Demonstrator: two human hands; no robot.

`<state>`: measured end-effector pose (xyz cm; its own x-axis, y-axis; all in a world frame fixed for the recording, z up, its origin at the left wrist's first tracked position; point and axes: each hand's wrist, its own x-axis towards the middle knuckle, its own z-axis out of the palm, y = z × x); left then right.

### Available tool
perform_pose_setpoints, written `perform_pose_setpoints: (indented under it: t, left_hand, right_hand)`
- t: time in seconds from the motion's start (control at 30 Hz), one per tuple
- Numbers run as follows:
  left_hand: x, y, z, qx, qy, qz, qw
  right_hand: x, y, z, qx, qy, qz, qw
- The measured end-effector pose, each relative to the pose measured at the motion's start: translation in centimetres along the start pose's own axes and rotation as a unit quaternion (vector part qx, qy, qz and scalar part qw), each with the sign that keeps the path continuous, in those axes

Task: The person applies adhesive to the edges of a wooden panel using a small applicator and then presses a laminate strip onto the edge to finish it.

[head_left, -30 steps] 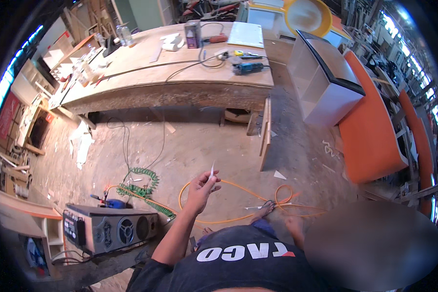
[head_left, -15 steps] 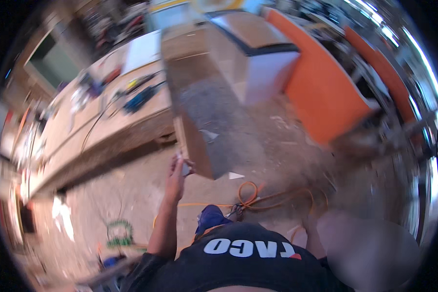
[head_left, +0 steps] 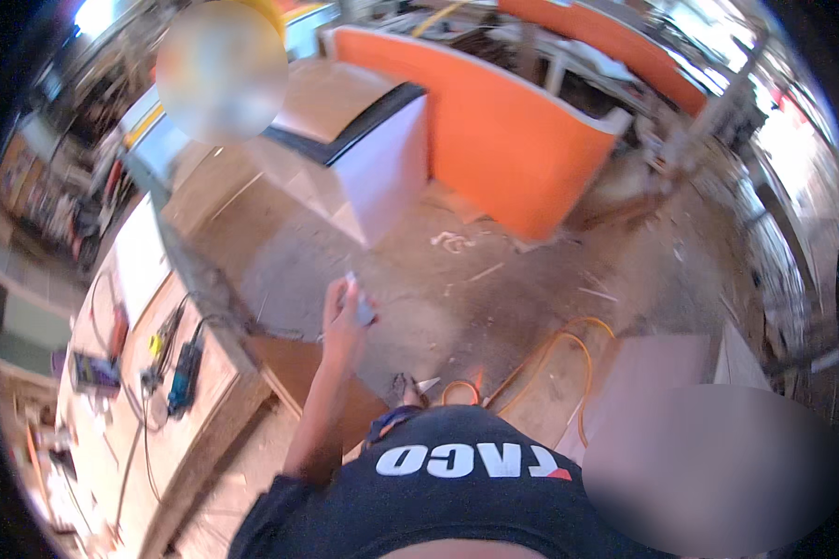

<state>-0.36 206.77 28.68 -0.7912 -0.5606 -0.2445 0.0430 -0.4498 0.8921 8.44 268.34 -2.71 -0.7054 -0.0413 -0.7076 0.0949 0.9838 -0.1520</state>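
My left hand (head_left: 343, 315) reaches out ahead of me over the floor. Its fingers are closed around a small grey-white object (head_left: 365, 309), too blurred to tell its kind. Under that forearm, a brown panel (head_left: 312, 365) stands at the end of the workbench (head_left: 216, 387), apart from the hand. My right hand does not show. On the bench, to the left of my left arm, lies a teal corded power tool (head_left: 186, 374), with a flat dark device (head_left: 96, 373) farther left.
A white cabinet with a black edge (head_left: 382, 172) stands ahead, against a curved orange panel (head_left: 494, 121). An orange hose (head_left: 583, 347) loops over the floor near my feet. Pale boards (head_left: 657, 373) are at the right. A person in a yellow hat (head_left: 268, 11) is beyond the bench.
My view has swung to the right, so the bench, cabinet and orange panel sit farther left. My left hand, still holding the small object, has come away from the brown panel's edge.
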Motion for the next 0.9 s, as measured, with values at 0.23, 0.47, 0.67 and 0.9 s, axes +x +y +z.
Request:
perform_pose_setpoints:
  t: [0.23,0.47,0.67,0.9]
  left_hand:
    - [13.3,6.1,-3.7,-0.063,-0.023,0.011,0.998]
    - [25.9,9.0,-8.8,-0.136,-0.031,0.063,0.988]
    - [34.7,11.8,-15.7,-0.176,0.126,0.111,0.97]
    - [43.5,17.6,-20.1,-0.142,0.238,0.185,0.943]
  right_hand:
    - [4.0,-15.0,-5.6,0.152,-0.005,0.043,0.987]
    - [18.9,-32.5,-17.7,0.15,0.058,-0.095,0.983]
    - [27.1,-64.0,-34.6,0.093,0.112,-0.337,0.93]
    - [24.2,-101.5,-42.9,0.064,-0.02,-0.644,0.762]
